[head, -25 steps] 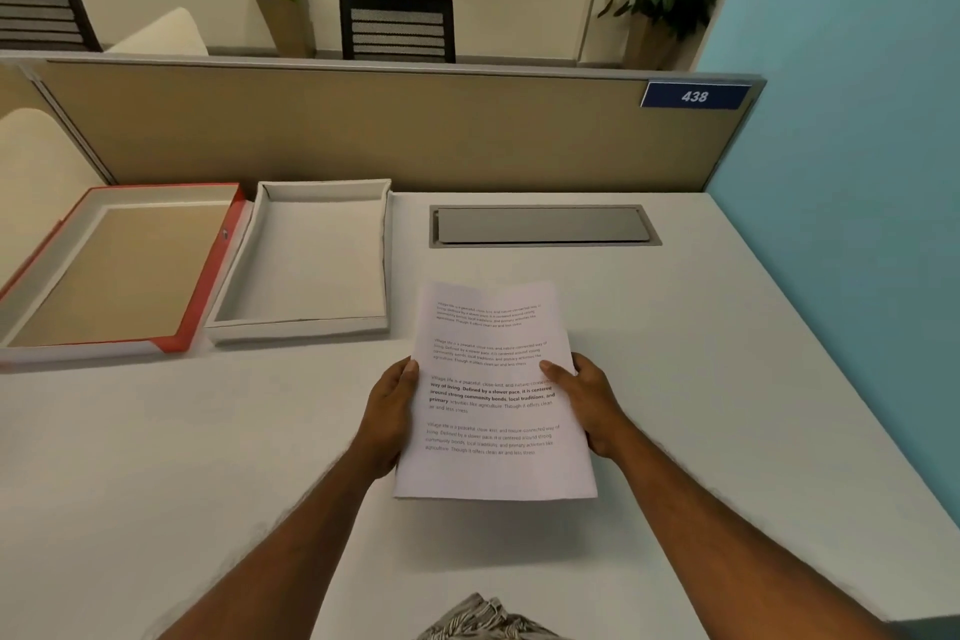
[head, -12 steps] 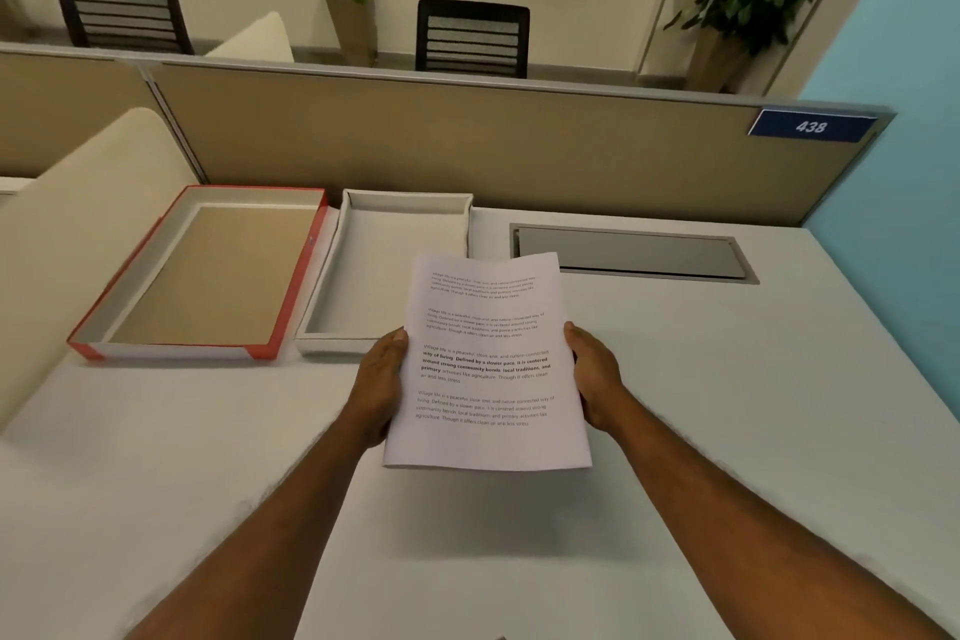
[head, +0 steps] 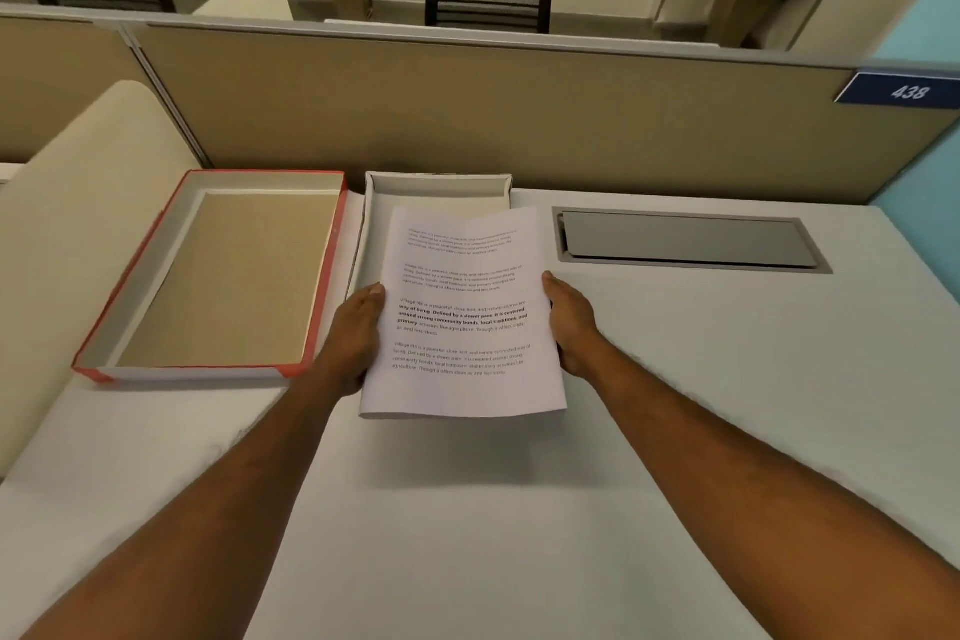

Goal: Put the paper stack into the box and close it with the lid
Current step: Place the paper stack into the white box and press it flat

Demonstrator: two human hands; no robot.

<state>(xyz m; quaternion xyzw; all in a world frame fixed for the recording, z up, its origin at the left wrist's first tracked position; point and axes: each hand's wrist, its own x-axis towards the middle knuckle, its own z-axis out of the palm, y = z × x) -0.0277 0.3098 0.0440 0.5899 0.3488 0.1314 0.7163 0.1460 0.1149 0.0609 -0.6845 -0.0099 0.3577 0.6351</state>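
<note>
Both my hands, left hand [head: 358, 335] and right hand [head: 569, 322], grip paper stack [head: 462, 322] edges above white box [head: 439, 185] ahead. Risk: sheets fan, snag box wall; red-edged lid [head: 311, 276] beside left hand.

White table [head: 675, 405], backed by a tan partition [head: 519, 120]. On it at far left: red-edged tray [head: 130, 359], open side up, brown inside. Just right of it a white box [head: 439, 184], open, its near part hidden. Grey cable hatch [head: 685, 239] set flush at far right.
</note>
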